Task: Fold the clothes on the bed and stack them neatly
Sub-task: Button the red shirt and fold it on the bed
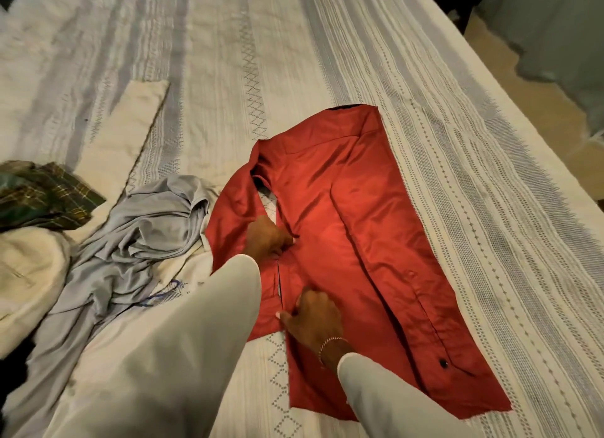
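The red shirt point(353, 241) lies spread across the centre of the frame on the striped bedspread point(457, 143), one sleeve already laid along its right side. The left hand point(268, 238) and right hand point(313, 313) are both pinched shut on the shirt's left edge, near the other sleeve. The cloth looks slick (likely satin), so the fold could slide or skew if one hand lifts ahead of the other. The crumpled grey garment point(143, 238) just left touches the red sleeve and might drag along
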